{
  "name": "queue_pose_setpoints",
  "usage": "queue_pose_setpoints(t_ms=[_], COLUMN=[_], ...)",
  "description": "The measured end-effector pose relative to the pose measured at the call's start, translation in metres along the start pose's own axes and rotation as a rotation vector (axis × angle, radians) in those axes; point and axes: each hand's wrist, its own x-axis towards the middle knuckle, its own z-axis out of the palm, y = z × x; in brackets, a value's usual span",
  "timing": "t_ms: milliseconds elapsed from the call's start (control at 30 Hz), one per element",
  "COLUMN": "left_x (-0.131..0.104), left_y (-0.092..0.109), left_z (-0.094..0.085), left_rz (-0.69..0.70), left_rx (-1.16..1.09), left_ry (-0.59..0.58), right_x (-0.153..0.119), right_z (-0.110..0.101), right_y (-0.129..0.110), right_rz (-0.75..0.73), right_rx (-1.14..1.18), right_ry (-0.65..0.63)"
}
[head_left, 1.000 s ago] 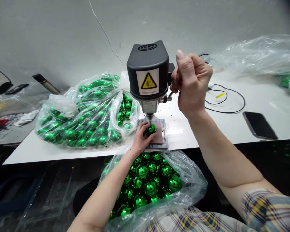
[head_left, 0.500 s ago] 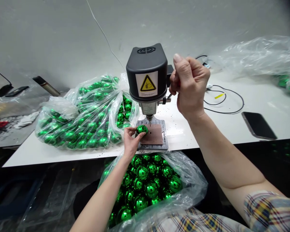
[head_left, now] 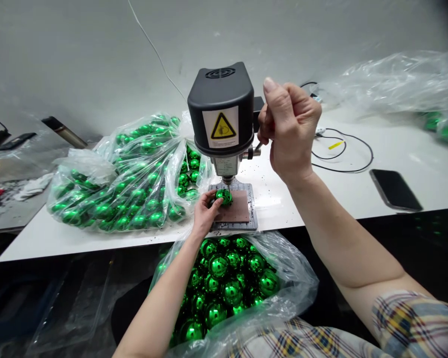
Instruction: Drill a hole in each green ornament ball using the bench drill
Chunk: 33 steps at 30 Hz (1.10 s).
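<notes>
My left hand (head_left: 206,211) pinches a shiny green ball (head_left: 224,197) between thumb and fingers. The ball sits over the brown board (head_left: 237,208) on the drill press base (head_left: 252,219), right under the bit. Above it stands the black drill press (head_left: 221,107) with a yellow warning label. Raised at the machine's right side, my right hand (head_left: 293,129) is closed around the feed lever (head_left: 259,148); most of the lever is hidden by the fingers. Below the table edge, an open plastic bag (head_left: 296,278) full of green balls lies at my lap.
A clear bag of green balls (head_left: 130,184) lies left of the machine. To the right are a black cable (head_left: 371,154), a phone (head_left: 395,190) and more plastic bagging (head_left: 399,84). A white glove (head_left: 33,188) and a dark cylinder (head_left: 64,132) are at far left.
My left hand has moved the green ball slightly right and away from me, from beside the drill bit to beneath it. My right hand stays on the lever. The view has shifted a little.
</notes>
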Motion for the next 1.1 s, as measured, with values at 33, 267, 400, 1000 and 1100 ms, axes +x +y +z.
queue_pose_setpoints(t_ms=[33, 267, 400, 1000, 1100], left_x=[0.000, 0.000, -0.003, -0.014, -0.013], left_y=[0.000, 0.008, 0.014, 0.001, -0.002], left_z=[-0.001, 0.000, 0.008, 0.024, 0.023], left_rz=[-0.001, 0.115, 0.254, 0.104, 0.115], left_rx=[0.009, 0.172, 0.263, 0.190, 0.195], left_ry=[0.000, -0.011, -0.053, -0.072, -0.080], right_x=[0.000, -0.002, -0.002, -0.001, -0.005], right_z=[0.001, 0.002, 0.001, 0.002, 0.001], right_y=[-0.001, -0.003, -0.002, -0.002, -0.003], right_rz=[-0.002, 0.040, 0.038, -0.013, -0.028], right_rx=[0.012, -0.033, -0.051, 0.041, 0.025], right_ry=[0.010, 0.034, 0.017, 0.017, -0.003])
